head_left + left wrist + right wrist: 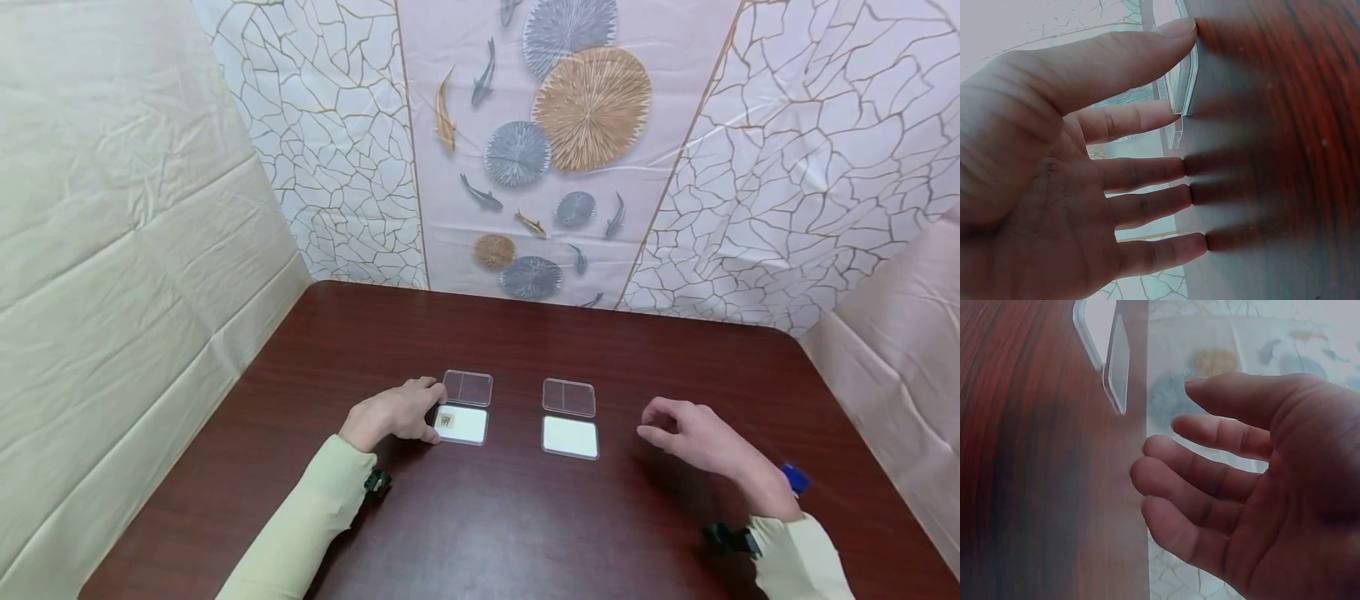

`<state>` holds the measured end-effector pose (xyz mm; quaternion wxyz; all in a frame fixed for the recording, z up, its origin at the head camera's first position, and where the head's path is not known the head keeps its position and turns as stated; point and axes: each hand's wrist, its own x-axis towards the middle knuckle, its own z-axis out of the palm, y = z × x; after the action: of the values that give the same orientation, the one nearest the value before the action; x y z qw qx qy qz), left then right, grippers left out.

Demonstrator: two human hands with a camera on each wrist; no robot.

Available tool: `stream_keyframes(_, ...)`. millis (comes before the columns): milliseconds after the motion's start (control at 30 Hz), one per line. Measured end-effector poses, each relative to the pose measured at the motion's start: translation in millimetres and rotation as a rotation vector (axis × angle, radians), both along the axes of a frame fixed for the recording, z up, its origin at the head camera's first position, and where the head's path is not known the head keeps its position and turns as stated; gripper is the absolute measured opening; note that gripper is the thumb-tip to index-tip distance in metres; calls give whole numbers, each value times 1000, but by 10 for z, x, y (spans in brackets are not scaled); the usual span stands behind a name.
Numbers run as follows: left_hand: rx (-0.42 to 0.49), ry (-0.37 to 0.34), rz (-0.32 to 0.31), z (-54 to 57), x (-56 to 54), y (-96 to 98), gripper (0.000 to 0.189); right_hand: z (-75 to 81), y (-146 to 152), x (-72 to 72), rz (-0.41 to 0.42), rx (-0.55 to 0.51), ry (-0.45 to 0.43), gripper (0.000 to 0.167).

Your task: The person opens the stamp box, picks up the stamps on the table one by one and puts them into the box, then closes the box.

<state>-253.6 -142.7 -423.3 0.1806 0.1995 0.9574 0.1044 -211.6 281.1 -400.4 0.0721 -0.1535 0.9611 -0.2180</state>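
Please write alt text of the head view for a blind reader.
A person's left hand is at the left end of a white rectangular case with a small brown mark. On the dark reddish-brown table, a plain white rectangular case lies nearer the empty right hand; a transparent plastic rectangle lies behind each.

left hand [396, 414]: at white card [468, 426] (small brown print [446, 420]) | right hand [701, 437]: apart from plain card [570, 437]

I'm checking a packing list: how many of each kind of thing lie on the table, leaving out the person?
White-filled boxes: 2
Clear lids: 2
Blue item, partly hidden: 1
Total: 5
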Motion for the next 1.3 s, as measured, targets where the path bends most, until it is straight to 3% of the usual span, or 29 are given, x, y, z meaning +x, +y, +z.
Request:
stream_keyframes(367, -11, 5, 0, -18, -10, 3, 50, -1, 311, 36, -18, 2, -57, 18)
stream_keyframes(867, -7, 2, 10, -13, 7, 5, 52, -72, 692, -40, -56, -45, -142, 25)
stream_keyframes(1300, 4, -2, 5, -20, 1, 4, 51, -108, 978, -47, -64, 59, -100, 26)
